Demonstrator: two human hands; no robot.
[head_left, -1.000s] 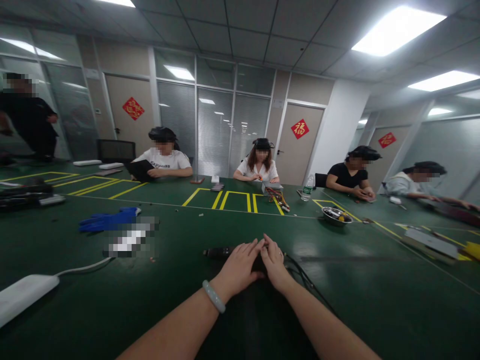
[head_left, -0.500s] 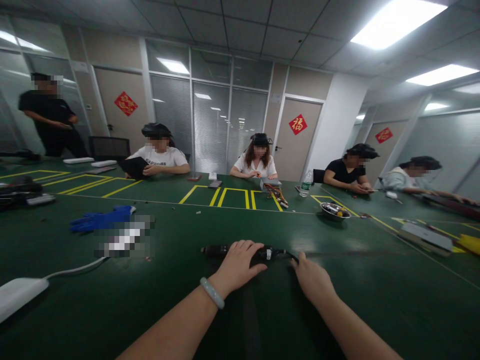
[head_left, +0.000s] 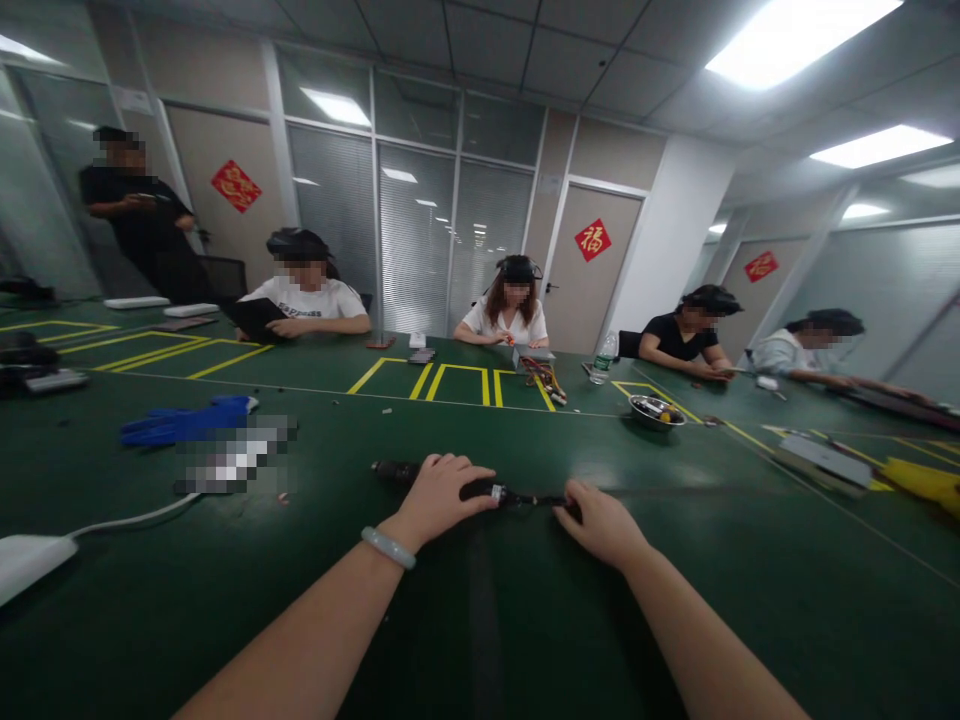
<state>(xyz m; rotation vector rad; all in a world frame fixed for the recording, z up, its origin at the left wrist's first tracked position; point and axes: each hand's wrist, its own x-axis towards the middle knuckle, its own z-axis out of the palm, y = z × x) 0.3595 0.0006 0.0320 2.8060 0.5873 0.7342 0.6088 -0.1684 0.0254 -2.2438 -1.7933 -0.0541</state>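
A black electric screwdriver [head_left: 395, 472] lies lengthwise on the green tabletop, its tip pointing left. My left hand [head_left: 441, 498] is laid over the middle of its body, fingers over the far side and thumb along the near side; part of the body is hidden beneath. From the tool's right end runs a black cable [head_left: 534, 500]. My right hand [head_left: 602, 523] is closed on this cable a short way from the tool, with thumb and fingers pinched together. What lies under the right palm is hidden.
To the left are blue gloves [head_left: 187, 420], a blurred-out item and a white power strip [head_left: 34, 565]. A metal bowl [head_left: 657, 413] of small parts and a water bottle [head_left: 603, 360] stand farther right. Several co-workers sit across the table; one person stands at far left.
In the picture, the screwdriver and both hands appear farther left and slightly higher, partly because the view has shifted. My right hand has closed more around the cable. The standing person has turned and moved.
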